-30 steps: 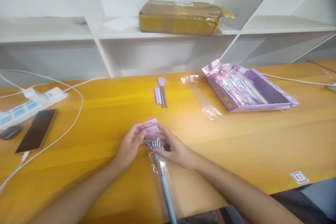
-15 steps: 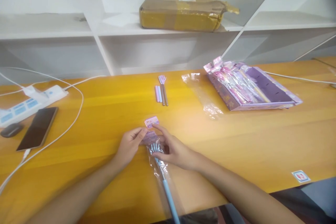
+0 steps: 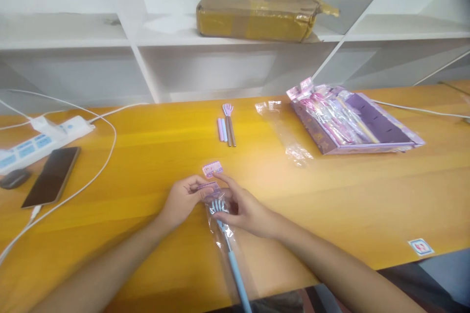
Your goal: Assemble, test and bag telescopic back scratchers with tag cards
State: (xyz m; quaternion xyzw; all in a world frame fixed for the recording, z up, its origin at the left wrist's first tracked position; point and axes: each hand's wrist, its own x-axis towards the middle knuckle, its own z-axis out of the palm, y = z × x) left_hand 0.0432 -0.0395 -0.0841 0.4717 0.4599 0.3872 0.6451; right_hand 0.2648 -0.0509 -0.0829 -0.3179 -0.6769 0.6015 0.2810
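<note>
A blue back scratcher [image 3: 235, 264] lies in a clear plastic bag [image 3: 214, 234] near the table's front edge, its hand-shaped end pointing away from me. At the top of the bag is a purple header card [image 3: 210, 189], pinched between the thumb and fingers of my left hand [image 3: 186, 199]. My right hand [image 3: 245, 208] grips the bag around the scratcher's head, thumb on top and index finger stretched forward. That fingertip touches or nearly touches a second small purple card [image 3: 212, 169] on the table.
Beyond my hands lie a pink back scratcher head with rods [image 3: 228, 124] and two short handles [image 3: 222, 129]. An empty plastic bag [image 3: 286, 137] and a purple box [image 3: 382, 146] of bagged scratchers are right. A phone [image 3: 51, 176], power strip [image 3: 44, 144] and cables are left.
My left thumb has moved down over the header card, which now tilts more edge-on. My right hand keeps its hold on the bag. The view has shifted very slightly.
</note>
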